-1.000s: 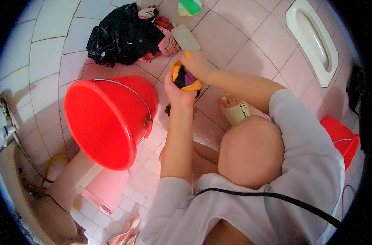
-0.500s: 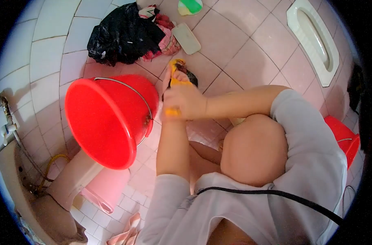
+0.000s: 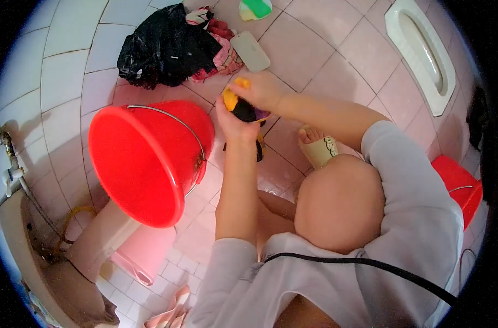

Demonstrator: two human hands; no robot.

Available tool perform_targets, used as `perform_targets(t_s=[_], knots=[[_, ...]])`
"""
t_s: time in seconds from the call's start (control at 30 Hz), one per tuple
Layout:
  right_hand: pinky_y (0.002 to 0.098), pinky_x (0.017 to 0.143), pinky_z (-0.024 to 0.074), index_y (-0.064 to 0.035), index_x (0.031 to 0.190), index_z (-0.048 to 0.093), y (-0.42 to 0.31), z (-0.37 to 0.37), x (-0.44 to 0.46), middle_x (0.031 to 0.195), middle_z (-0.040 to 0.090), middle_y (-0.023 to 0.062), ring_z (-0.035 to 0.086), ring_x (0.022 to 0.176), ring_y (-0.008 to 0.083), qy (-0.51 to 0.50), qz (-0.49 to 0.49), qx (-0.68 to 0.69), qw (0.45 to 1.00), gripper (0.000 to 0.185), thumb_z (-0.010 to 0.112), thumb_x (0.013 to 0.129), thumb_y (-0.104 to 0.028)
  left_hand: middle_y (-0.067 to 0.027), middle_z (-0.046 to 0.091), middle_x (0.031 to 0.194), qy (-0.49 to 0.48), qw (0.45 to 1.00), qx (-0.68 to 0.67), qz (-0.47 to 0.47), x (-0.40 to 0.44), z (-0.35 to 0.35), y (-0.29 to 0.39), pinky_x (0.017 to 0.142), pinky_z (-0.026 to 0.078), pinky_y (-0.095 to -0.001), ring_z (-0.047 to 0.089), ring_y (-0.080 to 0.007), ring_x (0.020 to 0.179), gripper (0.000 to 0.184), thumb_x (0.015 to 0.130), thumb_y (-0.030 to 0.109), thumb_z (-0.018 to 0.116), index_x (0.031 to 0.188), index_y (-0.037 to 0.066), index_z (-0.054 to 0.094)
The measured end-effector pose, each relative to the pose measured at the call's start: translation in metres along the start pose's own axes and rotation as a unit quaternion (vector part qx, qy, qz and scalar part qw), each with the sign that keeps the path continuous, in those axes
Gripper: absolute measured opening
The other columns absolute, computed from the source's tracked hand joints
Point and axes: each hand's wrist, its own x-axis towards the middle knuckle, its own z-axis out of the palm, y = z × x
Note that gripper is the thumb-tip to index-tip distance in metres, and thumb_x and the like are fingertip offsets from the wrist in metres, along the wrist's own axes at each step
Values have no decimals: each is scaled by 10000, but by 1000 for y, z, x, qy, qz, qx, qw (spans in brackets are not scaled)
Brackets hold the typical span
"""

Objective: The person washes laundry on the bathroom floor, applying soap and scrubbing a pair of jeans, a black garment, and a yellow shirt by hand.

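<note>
Both hands are wrapped round a bunched yellow and black cloth (image 3: pixel 241 108) with a bit of purple, held above the tiled floor. My left hand (image 3: pixel 237 124) grips it from below, beside the red bucket. From above and to the right, my right hand (image 3: pixel 263 92) closes on its yellow upper end. A black and yellow part hangs below my left wrist. Folds and fingers hide the exact kind of cloth. The large red bucket (image 3: pixel 134 164) stands tilted in view, its metal handle resting against the side.
A dark heap of clothes (image 3: pixel 167 49) lies on the floor by a whitish soap-bar-like block (image 3: pixel 250 51) and a green and white dish (image 3: pixel 255 9). A squat toilet (image 3: pixel 423 60) is at upper right. A pink bucket (image 3: pixel 145 251) and second red bucket (image 3: pixel 459 188) stand nearby.
My hands have turned and spread slightly, the right one moving up and right. The cloth now bunches between them, with part hanging below. A slippered foot has come into view.
</note>
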Motion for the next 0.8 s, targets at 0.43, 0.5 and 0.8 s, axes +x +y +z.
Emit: perform_targets(t_s=[0.43, 0.5, 0.8], knots=[[382, 888, 396, -79, 809, 608, -52, -36, -47, 1077, 532, 111, 476, 1057, 280, -84, -378, -71, 919, 319, 736, 536, -181, -122, 599, 1066, -208, 965, 158, 25, 65, -76, 41, 926, 447, -399, 561, -283, 1035, 463, 904, 441, 439, 1103, 38, 552], [386, 860, 414, -80, 809, 605, -61, -23, -50, 1026, 552, 104, 509, 1006, 275, -69, -459, 7, 885, 313, 739, 554, -203, -118, 609, 1031, -367, 916, -30, -160, 97, -77, 30, 883, 467, -374, 580, -259, 980, 459, 902, 449, 448, 1072, 36, 559], [387, 842, 461, -47, 912, 610, -16, -7, -14, 954, 604, 162, 597, 945, 277, 49, -86, 36, 994, 380, 725, 662, -308, -85, 616, 1049, -134, 989, -44, -34, 42, -26, 11, 859, 491, -399, 592, -227, 979, 406, 897, 445, 458, 1074, 99, 575]])
